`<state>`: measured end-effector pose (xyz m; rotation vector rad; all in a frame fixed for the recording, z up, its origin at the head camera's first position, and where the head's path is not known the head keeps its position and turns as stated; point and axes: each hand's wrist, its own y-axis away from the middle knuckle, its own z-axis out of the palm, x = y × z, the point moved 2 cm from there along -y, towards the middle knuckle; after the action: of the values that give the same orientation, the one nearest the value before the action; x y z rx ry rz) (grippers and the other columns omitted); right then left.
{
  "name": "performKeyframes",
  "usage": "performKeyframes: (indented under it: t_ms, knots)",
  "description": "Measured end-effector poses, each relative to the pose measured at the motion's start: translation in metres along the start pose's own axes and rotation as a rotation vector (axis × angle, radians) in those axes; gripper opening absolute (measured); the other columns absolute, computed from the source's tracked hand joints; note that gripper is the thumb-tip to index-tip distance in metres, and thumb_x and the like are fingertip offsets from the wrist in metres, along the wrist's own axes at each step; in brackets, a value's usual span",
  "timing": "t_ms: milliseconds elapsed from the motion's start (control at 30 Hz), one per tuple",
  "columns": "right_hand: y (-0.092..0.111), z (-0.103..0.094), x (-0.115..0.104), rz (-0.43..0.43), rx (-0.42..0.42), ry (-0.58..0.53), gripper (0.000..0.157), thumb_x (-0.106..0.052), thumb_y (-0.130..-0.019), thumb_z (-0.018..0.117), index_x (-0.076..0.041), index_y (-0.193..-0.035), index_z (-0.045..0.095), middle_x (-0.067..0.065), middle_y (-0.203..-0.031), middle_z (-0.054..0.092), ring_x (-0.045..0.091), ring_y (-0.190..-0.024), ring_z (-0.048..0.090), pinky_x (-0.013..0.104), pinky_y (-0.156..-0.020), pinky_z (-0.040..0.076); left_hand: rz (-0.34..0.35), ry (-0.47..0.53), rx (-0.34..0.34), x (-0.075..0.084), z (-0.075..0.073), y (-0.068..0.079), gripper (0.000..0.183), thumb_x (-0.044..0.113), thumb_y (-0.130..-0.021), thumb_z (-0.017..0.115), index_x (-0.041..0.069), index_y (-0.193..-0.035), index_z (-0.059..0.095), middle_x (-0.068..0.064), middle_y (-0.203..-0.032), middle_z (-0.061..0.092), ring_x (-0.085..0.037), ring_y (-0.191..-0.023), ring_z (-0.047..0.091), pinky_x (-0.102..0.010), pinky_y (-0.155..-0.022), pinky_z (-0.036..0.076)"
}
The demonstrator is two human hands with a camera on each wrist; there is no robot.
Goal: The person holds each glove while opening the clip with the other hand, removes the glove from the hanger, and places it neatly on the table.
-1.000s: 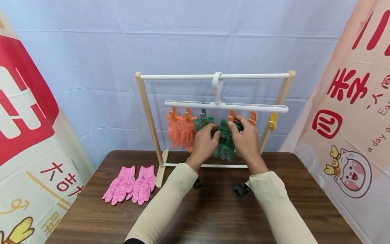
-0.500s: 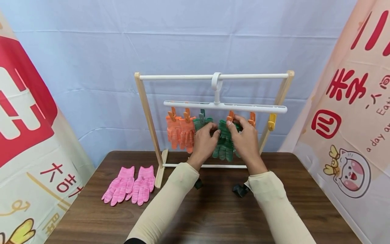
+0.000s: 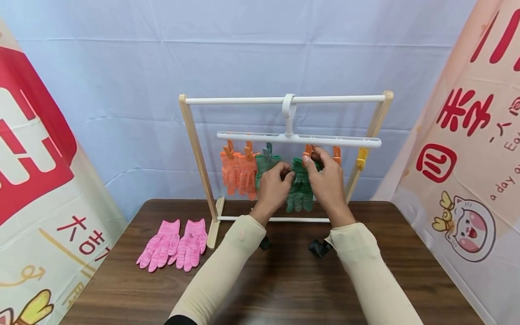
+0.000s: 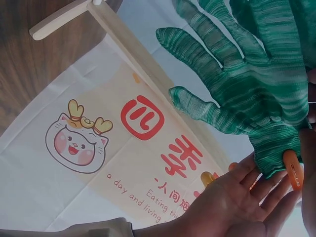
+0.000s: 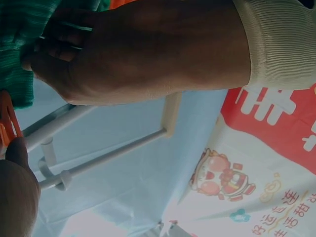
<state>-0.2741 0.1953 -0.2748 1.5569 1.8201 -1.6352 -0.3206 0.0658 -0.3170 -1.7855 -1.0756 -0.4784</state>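
A dark green knitted glove (image 3: 299, 189) hangs fingers-down under the white clip hanger (image 3: 337, 142). My left hand (image 3: 276, 187) pinches this glove's left edge between thumb and fingers. With thumb and fingertips, my right hand (image 3: 327, 183) holds an orange clothespin (image 3: 308, 150) at the glove's cuff. In the left wrist view, the clothespin (image 4: 294, 170) overlaps the cuff and the right hand (image 4: 242, 197) lies behind it. Left of my hands, a second green glove (image 3: 265, 166) hangs from a grey-green clothespin (image 3: 266, 152), partly hidden by my left hand.
Two orange gloves (image 3: 247, 176) hang from orange clothespins at the left end. An orange clothespin (image 3: 336, 155) and a yellow one (image 3: 361, 159) hang at the right. Two pink gloves (image 3: 188, 246) lie on the brown table (image 3: 284, 289), left of the wooden rack (image 3: 197, 158).
Both hands stay almost where they were. The glove fingers that showed beneath my right hand are now out of sight, and the dark green glove hangs slightly differently.
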Motion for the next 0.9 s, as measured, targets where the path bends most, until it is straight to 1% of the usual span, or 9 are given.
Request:
performKeyframes:
  t_ms: [100,200,267,367,500,633,800,900]
  knots:
    - [-0.001,0.001,0.001,-0.009,-0.002,-0.007,0.050,-0.044,-0.090,0.052,-0.019,-0.133,0.047,0.001,-0.115,0.060,0.016,-0.113,0.049,0.045,-0.092,0.037,0.002,-0.004,0.000,0.000,0.000,0.000,0.014,0.025,-0.091,0.058,0.017,-0.102,0.061,0.007,-0.088,0.062,-0.005,-0.075,0.055,-0.024,-0.064,0.045]
    - [-0.002,0.001,0.002,-0.039,0.016,-0.022,0.047,-0.042,-0.090,0.053,-0.019,-0.131,0.049,0.001,-0.114,0.060,0.017,-0.112,0.049,0.046,-0.091,0.037,0.002,-0.010,-0.004,0.000,0.000,0.001,0.015,0.025,-0.091,0.057,0.018,-0.103,0.061,0.007,-0.089,0.062,-0.005,-0.075,0.055,-0.024,-0.064,0.045]
    - [-0.003,0.001,0.003,-0.066,0.044,-0.035,0.044,-0.040,-0.090,0.055,-0.020,-0.129,0.053,0.001,-0.111,0.062,0.017,-0.107,0.052,0.044,-0.088,0.040,0.007,-0.009,-0.009,0.000,0.000,0.001,0.015,0.025,-0.091,0.057,0.018,-0.104,0.061,0.007,-0.088,0.061,-0.005,-0.074,0.055,-0.025,-0.063,0.046]
    - [-0.003,0.001,0.004,-0.104,0.085,-0.041,0.039,-0.037,-0.089,0.057,-0.021,-0.125,0.057,0.000,-0.107,0.064,0.016,-0.099,0.056,0.039,-0.079,0.043,0.012,-0.003,-0.019,0.000,-0.001,0.001,0.015,0.024,-0.091,0.057,0.018,-0.104,0.061,0.008,-0.088,0.061,-0.005,-0.073,0.055,-0.025,-0.063,0.046]
    - [-0.003,0.000,0.003,-0.130,0.126,-0.043,0.035,-0.034,-0.088,0.059,-0.019,-0.119,0.062,0.000,-0.102,0.066,0.016,-0.092,0.059,0.034,-0.072,0.046,0.008,0.000,-0.035,0.000,-0.003,0.003,0.015,0.025,-0.091,0.056,0.018,-0.104,0.060,0.009,-0.087,0.060,-0.005,-0.072,0.054,-0.025,-0.063,0.045]
    - [-0.003,0.000,0.003,-0.115,0.154,-0.044,0.033,-0.034,-0.087,0.060,-0.020,-0.116,0.064,0.000,-0.102,0.067,0.015,-0.091,0.060,0.033,-0.072,0.048,0.010,-0.003,-0.046,-0.002,-0.004,0.006,0.016,0.026,-0.092,0.055,0.018,-0.105,0.060,0.009,-0.086,0.060,-0.004,-0.071,0.053,-0.025,-0.063,0.045]
    - [-0.001,-0.001,0.002,-0.071,0.167,-0.044,0.032,-0.037,-0.087,0.059,-0.025,-0.117,0.063,-0.002,-0.101,0.067,0.009,-0.090,0.057,0.029,-0.067,0.045,0.017,0.017,-0.062,-0.004,-0.005,0.009,0.016,0.026,-0.092,0.055,0.018,-0.106,0.060,0.010,-0.087,0.059,-0.004,-0.072,0.053,-0.025,-0.064,0.045]
    - [-0.001,-0.001,0.003,-0.060,0.168,-0.049,0.032,-0.037,-0.087,0.059,-0.025,-0.117,0.063,-0.002,-0.100,0.067,0.008,-0.089,0.056,0.028,-0.066,0.043,0.018,0.024,-0.075,-0.006,-0.006,0.011,0.016,0.025,-0.092,0.055,0.019,-0.106,0.060,0.010,-0.088,0.059,-0.006,-0.073,0.053,-0.026,-0.065,0.045]
